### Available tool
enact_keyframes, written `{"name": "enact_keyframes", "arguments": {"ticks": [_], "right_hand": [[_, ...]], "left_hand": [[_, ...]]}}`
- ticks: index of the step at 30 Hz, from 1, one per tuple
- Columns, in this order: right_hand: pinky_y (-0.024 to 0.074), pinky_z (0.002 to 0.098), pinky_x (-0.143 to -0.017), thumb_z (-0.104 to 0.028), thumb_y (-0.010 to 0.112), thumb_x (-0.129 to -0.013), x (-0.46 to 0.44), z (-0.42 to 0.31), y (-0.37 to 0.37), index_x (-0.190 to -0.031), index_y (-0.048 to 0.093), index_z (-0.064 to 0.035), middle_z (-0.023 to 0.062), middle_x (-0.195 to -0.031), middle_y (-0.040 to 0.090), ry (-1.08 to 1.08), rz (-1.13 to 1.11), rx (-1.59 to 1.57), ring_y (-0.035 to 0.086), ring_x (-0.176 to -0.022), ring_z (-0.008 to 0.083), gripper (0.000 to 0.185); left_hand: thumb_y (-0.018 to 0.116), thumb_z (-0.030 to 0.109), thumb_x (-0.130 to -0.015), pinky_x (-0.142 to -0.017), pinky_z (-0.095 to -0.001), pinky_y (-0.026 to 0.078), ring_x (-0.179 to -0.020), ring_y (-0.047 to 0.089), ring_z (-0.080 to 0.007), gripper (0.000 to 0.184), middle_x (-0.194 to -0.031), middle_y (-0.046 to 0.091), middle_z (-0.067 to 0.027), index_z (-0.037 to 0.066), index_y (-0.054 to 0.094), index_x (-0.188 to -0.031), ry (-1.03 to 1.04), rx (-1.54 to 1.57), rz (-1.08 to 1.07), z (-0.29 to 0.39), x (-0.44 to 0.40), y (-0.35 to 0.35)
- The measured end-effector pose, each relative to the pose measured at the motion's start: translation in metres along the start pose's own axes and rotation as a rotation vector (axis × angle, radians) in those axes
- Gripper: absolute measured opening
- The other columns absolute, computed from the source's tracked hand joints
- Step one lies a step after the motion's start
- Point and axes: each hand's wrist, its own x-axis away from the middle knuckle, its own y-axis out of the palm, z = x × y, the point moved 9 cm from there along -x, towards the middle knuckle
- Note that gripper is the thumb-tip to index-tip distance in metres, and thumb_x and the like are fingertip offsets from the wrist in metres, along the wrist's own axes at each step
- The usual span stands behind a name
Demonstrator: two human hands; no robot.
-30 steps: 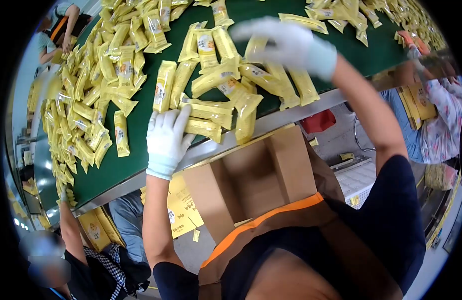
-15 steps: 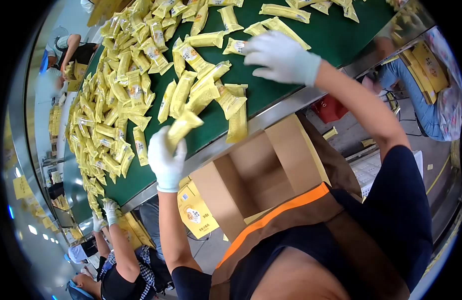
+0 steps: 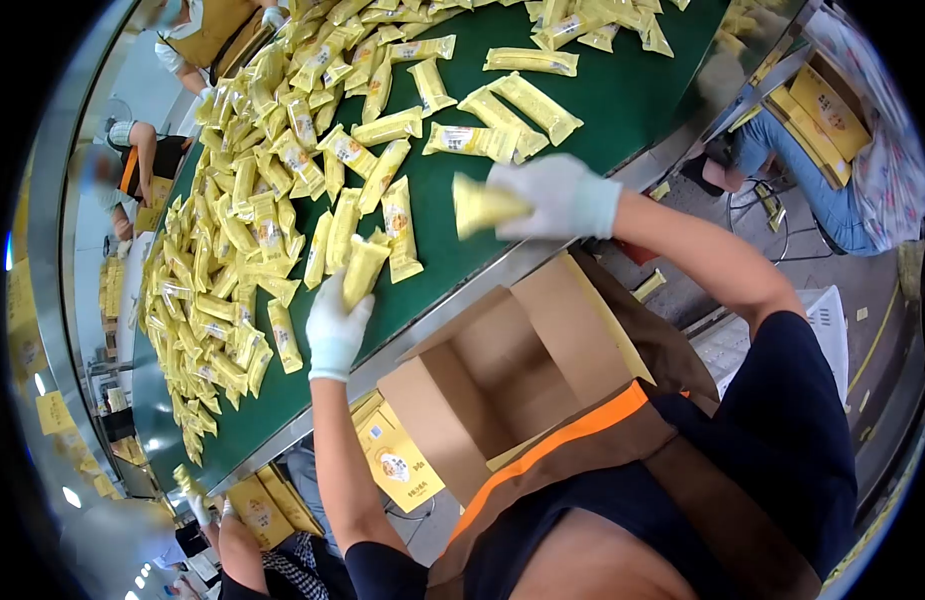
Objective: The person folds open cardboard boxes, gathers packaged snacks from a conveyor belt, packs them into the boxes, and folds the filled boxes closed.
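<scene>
My left hand (image 3: 337, 322), in a white glove, is closed around the lower end of a yellow snack packet (image 3: 365, 270) at the near side of the green belt (image 3: 437, 255). Further right, my right hand (image 3: 560, 198), gloved too and slightly blurred, grips another yellow packet (image 3: 485, 207) above the belt's edge. Between the hands a single yellow packet (image 3: 401, 230) lies upright in view. An open cardboard box (image 3: 414, 408) stands against my apron, its flaps spread, below both hands.
A large heap of yellow packets (image 3: 252, 215) covers the belt's left and far side. The metal rail (image 3: 452, 300) runs between belt and box. Co-workers sit or stand around, one with a gloved hand (image 3: 200, 508) at lower left. A white crate (image 3: 827, 325) stands at right.
My right hand has taken a yellow packet and moved nearer. My left hand still holds a packet, now more upright. Packets between the hands have thinned out. The view has shifted slightly.
</scene>
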Motion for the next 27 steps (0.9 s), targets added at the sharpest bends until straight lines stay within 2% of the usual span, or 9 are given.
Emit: {"name": "enact_keyframes", "arguments": {"ticks": [2, 4, 8, 10, 13, 17, 21, 24, 27], "right_hand": [[0.049, 0.0438, -0.085, -0.043, 0.062, -0.088, 0.008, 0.043, -0.056, -0.116, 0.055, -0.0091, 0.0223, -0.097, 0.064, 0.131, 0.522, -0.167, 0.062, -0.1, 0.037, 0.044], [0.0497, 0.0436, -0.088, -0.058, 0.051, -0.09, -0.021, 0.118, -0.076, -0.117, 0.058, -0.0096, 0.0216, -0.105, 0.066, 0.317, 0.688, -0.385, 0.062, -0.105, 0.0353, 0.056], [0.0489, 0.0481, -0.091, -0.055, 0.041, -0.095, -0.089, 0.11, -0.041, -0.115, 0.061, -0.0085, 0.0182, -0.108, 0.067, 0.214, 0.217, 0.503, 0.063, -0.108, 0.0342, 0.055], [0.0494, 0.047, -0.088, -0.051, 0.046, -0.094, -0.072, 0.087, -0.038, -0.12, 0.058, -0.0092, 0.0182, -0.105, 0.068, 0.363, 0.35, 0.309, 0.063, -0.106, 0.0342, 0.05], [0.0502, 0.0447, -0.083, -0.051, 0.055, -0.091, -0.044, 0.057, -0.028, -0.128, 0.054, -0.0147, 0.0174, -0.101, 0.065, 0.092, 0.273, 0.422, 0.064, -0.096, 0.0343, 0.053], [0.0505, 0.0445, -0.085, -0.053, 0.055, -0.09, -0.019, 0.088, -0.03, -0.136, 0.048, -0.0266, 0.0186, -0.102, 0.063, 0.178, 0.272, 0.326, 0.064, -0.096, 0.034, 0.054], [0.0471, 0.0419, -0.095, -0.068, 0.055, -0.081, -0.054, 0.116, -0.09, -0.133, 0.054, -0.0131, 0.02, -0.121, 0.063, 0.219, 0.397, 0.026, 0.061, -0.11, 0.0373, 0.076], [0.0538, 0.0376, -0.082, -0.072, 0.062, -0.075, -0.111, 0.173, -0.124, -0.129, 0.057, -0.0005, 0.0205, -0.115, 0.065, 0.369, 0.383, -0.169, 0.069, -0.091, 0.0268, 0.09], [0.0454, 0.039, -0.098, -0.078, 0.058, -0.072, -0.138, 0.209, -0.109, -0.132, 0.055, -0.0033, 0.022, -0.125, 0.062, 0.384, 0.284, 0.12, 0.061, -0.114, 0.0308, 0.097]], "left_hand": [[0.071, 0.029, -0.081, -0.099, -0.0404, 0.046, -0.116, 0.059, -0.0376, 0.061, -0.124, 0.061, -0.0246, -0.003, 0.055, -0.13, -0.033, 0.158, 0.089, -0.024, 0.001, -0.001], [0.07, 0.034, -0.082, -0.098, -0.0395, 0.046, -0.114, 0.059, -0.0384, 0.066, -0.121, 0.063, -0.0264, -0.004, 0.052, -0.133, -0.091, 0.289, 0.08, -0.016, -0.004, -0.005], [0.071, 0.033, -0.08, -0.094, -0.0407, 0.048, -0.112, 0.06, -0.0379, 0.064, -0.12, 0.064, -0.021, 0.004, 0.053, -0.133, -0.156, 0.044, -0.098, 0.019, -0.019, 0.007], [0.071, 0.031, -0.079, -0.094, -0.0414, 0.048, -0.112, 0.059, -0.0369, 0.06, -0.121, 0.064, -0.0177, 0.008, 0.055, -0.132, -0.178, 0.024, -0.084, 0.007, -0.015, 0.009], [0.072, 0.024, -0.078, -0.089, -0.0433, 0.05, -0.105, 0.061, -0.0332, 0.05, -0.114, 0.065, -0.012, 0.012, 0.059, -0.124, -0.019, -0.213, 0.093, 0.004, 0.005, -0.016], [0.073, 0.023, -0.077, -0.09, -0.044, 0.049, -0.107, 0.059, -0.0339, 0.056, -0.117, 0.062, -0.0121, 0.012, 0.055, -0.128, -0.092, -0.214, -0.022, -0.025, 0.022, -0.004], [0.07, 0.033, -0.082, -0.094, -0.045, 0.046, -0.112, 0.055, -0.0363, 0.061, -0.12, 0.06, -0.0153, 0.011, 0.05, -0.135, -0.038, -0.059, 0.02, -0.034, 0.019, 0.004], [0.064, 0.046, -0.087, -0.096, -0.0453, 0.044, -0.114, 0.053, -0.0385, 0.068, -0.121, 0.059, -0.0175, 0.009, 0.046, -0.14, 0.0, -0.069, 0.034, -0.034, 0.018, 0.004], [0.059, 0.047, -0.091, -0.096, -0.0448, 0.045, -0.114, 0.054, -0.0377, 0.066, -0.123, 0.06, -0.0173, 0.009, 0.042, -0.143, 0.016, -0.035, 0.041, -0.032, 0.021, 0.009]]}}
